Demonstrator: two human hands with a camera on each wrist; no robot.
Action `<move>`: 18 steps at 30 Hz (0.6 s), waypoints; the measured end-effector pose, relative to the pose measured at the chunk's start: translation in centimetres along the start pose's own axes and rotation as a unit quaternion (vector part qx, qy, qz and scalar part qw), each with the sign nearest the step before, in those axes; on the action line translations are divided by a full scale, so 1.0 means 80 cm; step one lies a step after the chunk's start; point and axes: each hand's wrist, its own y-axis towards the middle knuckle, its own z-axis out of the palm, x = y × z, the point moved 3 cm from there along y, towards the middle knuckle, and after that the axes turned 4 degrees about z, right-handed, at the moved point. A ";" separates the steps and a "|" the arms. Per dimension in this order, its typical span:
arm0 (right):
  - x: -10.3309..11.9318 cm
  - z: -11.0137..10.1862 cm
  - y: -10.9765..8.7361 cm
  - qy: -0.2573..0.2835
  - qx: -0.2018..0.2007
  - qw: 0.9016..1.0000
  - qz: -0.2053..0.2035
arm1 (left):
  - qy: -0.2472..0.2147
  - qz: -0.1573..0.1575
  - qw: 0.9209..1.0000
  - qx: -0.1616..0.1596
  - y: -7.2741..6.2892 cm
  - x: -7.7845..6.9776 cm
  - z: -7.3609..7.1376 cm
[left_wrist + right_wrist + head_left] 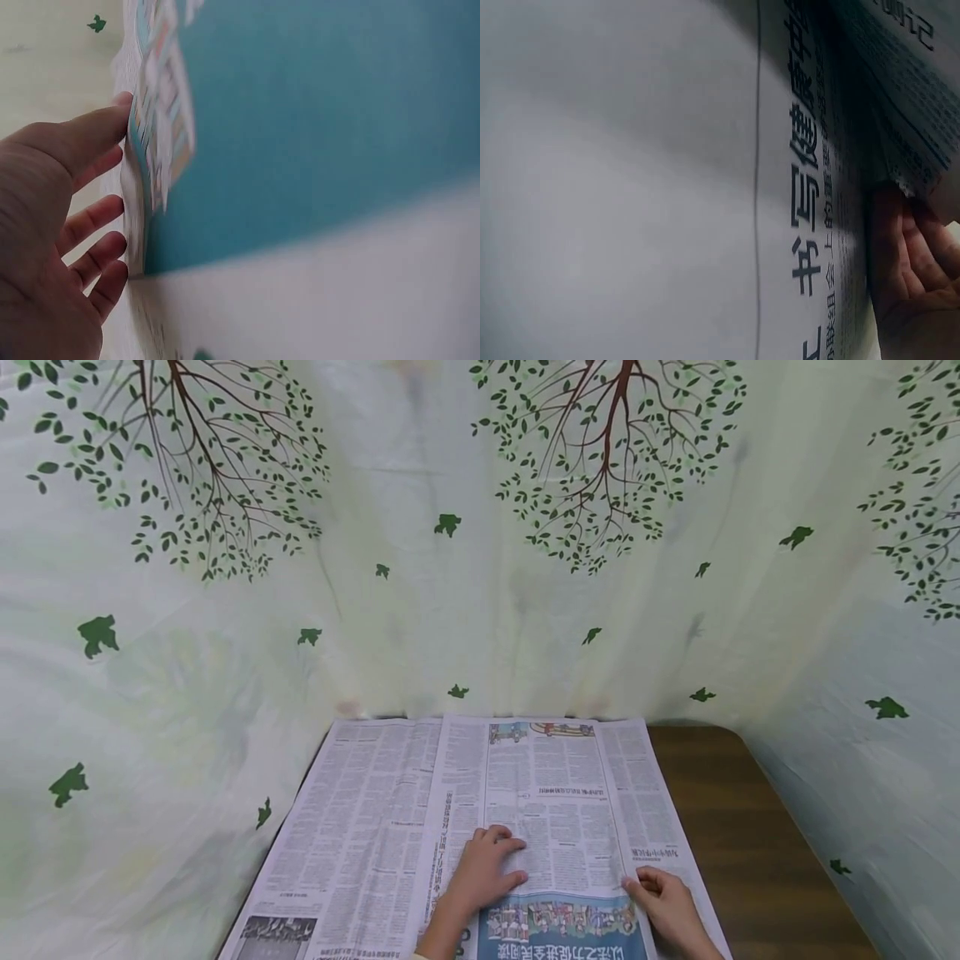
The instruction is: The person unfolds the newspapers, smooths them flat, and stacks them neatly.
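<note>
A newspaper sheet (pixel 558 839) with a blue illustrated panel (pixel 562 939) lies over other newspaper, its print upside down in the head view. My left hand (pixel 480 875) rests on this sheet left of its middle, fingers slightly bent and spread. The left wrist view has the same hand (pixel 56 202) with thumb and fingertips against the paper. At the sheet's right edge, my right hand (pixel 669 906) pinches the paper between thumb and fingers. Close up in the right wrist view, a raised flap of newsprint (pixel 907 90) runs down to the right hand (pixel 915 262).
More newspaper (pixel 367 802) spreads to the left, with a dark photo (pixel 277 931) near the front. Brown wooden tabletop (pixel 742 835) shows along the right. A pale curtain (pixel 517 610) printed with trees and leaves hangs behind the table and on both sides.
</note>
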 end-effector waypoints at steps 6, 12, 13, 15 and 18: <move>0.000 -0.004 0.000 -0.012 -0.029 0.999 0.005 | -0.032 -0.012 0.999 0.008 0.005 -0.024 0.010; 0.003 -0.007 0.005 -0.030 -0.049 0.998 -0.009 | -0.100 -0.019 0.994 0.035 0.017 -0.055 0.014; 0.005 -0.007 0.006 -0.032 -0.051 0.998 -0.013 | -0.106 -0.015 0.994 0.037 0.019 -0.059 0.015; 0.008 -0.006 0.007 -0.036 -0.052 0.998 -0.018 | -0.113 -0.009 0.993 0.038 0.023 -0.066 0.020; 0.012 -0.003 0.010 -0.039 -0.056 0.997 -0.022 | -0.145 -0.005 0.989 0.041 0.030 -0.076 0.025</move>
